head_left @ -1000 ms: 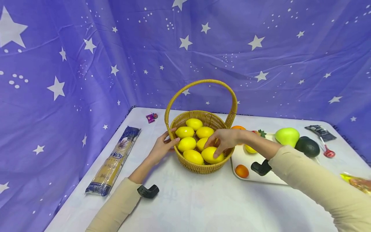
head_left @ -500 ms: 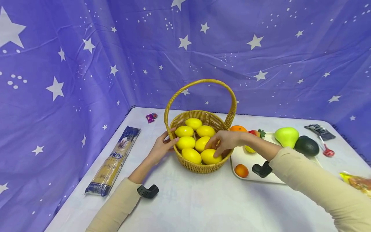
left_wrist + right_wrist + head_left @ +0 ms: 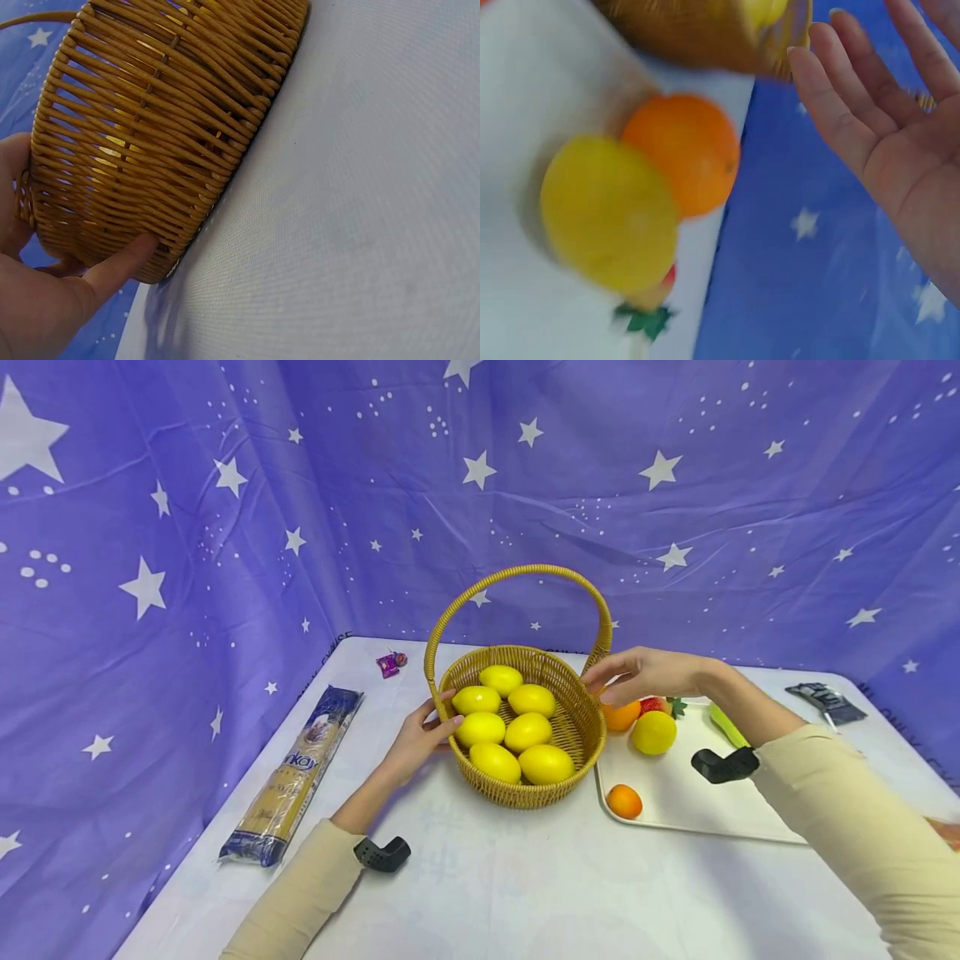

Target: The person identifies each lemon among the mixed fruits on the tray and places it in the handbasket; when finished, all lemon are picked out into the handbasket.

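A round wicker basket [image 3: 587, 714] with a tall arched handle stands on the white table, holding several yellow lemons [image 3: 546, 765]. My left hand [image 3: 414, 742] grips its left side by the handle's foot; the left wrist view has that hand [image 3: 45, 307] with a finger along the woven wall. Fingers loosely stretched, my right hand [image 3: 656, 675] is at the basket's right rim near the other foot of the handle. Nothing is in its palm in the right wrist view, where the hand [image 3: 900, 142] is beside the basket, with an orange [image 3: 686, 154] and a yellow fruit [image 3: 607, 214] nearby.
Right of the basket lies a cream tray [image 3: 690, 806] with a small orange fruit [image 3: 624, 802]; a strawberry [image 3: 656, 705] is at its back. My right forearm partly covers a green pear [image 3: 726, 725]. A long pasta pack [image 3: 300, 772] lies left, purple candy [image 3: 388, 665] behind.
My right hand has let go of the front right lemon, risen out of the basket and moved right to the rim. The left hand stays on the basket.
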The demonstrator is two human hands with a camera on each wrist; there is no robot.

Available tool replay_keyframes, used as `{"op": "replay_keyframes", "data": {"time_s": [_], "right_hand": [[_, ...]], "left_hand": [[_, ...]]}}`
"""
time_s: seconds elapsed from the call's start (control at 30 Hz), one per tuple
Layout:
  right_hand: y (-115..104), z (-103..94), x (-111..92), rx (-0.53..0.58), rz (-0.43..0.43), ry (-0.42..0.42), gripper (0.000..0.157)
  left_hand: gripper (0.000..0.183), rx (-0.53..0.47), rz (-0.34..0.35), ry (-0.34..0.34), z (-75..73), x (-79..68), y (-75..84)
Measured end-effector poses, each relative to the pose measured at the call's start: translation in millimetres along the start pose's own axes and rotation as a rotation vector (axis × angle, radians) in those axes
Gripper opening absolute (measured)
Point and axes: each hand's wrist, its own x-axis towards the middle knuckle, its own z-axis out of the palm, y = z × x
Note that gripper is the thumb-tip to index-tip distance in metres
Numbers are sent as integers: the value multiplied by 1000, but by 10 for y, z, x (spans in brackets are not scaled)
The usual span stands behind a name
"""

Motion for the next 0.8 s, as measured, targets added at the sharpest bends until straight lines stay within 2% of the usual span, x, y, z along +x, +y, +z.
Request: {"op": "replay_keyframes", "data": {"time_s": [0.27,0.37,0.67,0.8], "right_hand": [[545,-106,-235,114,55,71,52],[700,-97,-300,111,74,80,51],[956,-48,-483,54,130,121,51],[1027,27,-553,101,182,132,56]], "left_hand": [[58,7,2,4,14,2,-20],[59,-1,1,1,16,4,-25],[58,-10,9,1,7,10,-29],[58,-22,15,-6,-2,13,-23]]}}
